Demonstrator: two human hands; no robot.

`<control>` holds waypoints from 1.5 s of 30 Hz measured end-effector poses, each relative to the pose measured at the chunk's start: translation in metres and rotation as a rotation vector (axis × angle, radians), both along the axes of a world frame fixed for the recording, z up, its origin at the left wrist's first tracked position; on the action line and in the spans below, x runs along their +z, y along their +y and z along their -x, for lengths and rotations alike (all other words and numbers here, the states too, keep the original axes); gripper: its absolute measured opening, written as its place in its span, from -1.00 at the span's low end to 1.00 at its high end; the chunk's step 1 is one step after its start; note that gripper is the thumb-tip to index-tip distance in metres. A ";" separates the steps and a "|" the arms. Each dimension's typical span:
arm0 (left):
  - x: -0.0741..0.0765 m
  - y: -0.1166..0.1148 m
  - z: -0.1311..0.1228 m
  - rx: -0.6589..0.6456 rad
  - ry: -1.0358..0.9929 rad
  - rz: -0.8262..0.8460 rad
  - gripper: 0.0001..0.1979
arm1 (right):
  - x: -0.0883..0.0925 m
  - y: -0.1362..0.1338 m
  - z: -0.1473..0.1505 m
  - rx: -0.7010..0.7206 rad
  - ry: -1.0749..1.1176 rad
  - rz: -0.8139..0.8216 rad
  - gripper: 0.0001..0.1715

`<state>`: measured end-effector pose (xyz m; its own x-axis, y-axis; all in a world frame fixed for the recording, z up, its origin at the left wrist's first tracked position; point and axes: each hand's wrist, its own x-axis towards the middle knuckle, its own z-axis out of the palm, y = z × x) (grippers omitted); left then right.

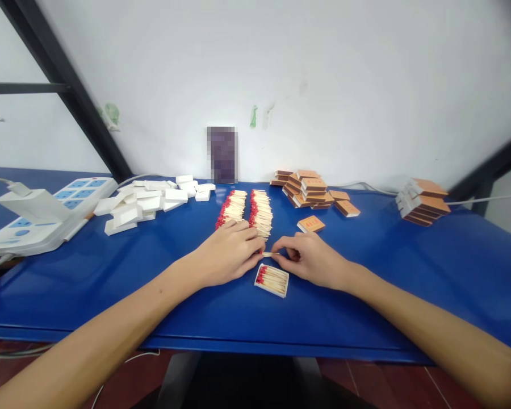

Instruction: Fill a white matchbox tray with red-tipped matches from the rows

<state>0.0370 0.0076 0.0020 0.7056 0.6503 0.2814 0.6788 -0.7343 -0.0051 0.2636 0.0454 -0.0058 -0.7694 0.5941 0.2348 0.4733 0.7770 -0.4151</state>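
Between my two hands lie a few matches [269, 254], red heads to the left. My left hand [234, 249] pinches them at the head end, beside the near ends of the match rows. My right hand [305, 257] has thumb and forefinger closed on their other end. Just below, a white tray [285, 288] on the blue table holds several red-headed matches [272, 278]. Behind my left hand are two long rows of loose matches, a left row [234, 205] and a right row [260, 211].
White trays [142, 201] are heaped at the left, beside a power strip [51, 218]. Orange matchbox sleeves [309, 187] are piled at the back, one [311, 224] nearer my right hand. More boxes [426, 201] stack at the right. A pixelated dark rectangle [223, 154] stands by the wall.
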 end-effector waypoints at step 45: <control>0.000 -0.002 -0.004 0.047 0.059 -0.006 -0.76 | -0.003 0.003 -0.001 0.025 0.021 -0.020 -0.94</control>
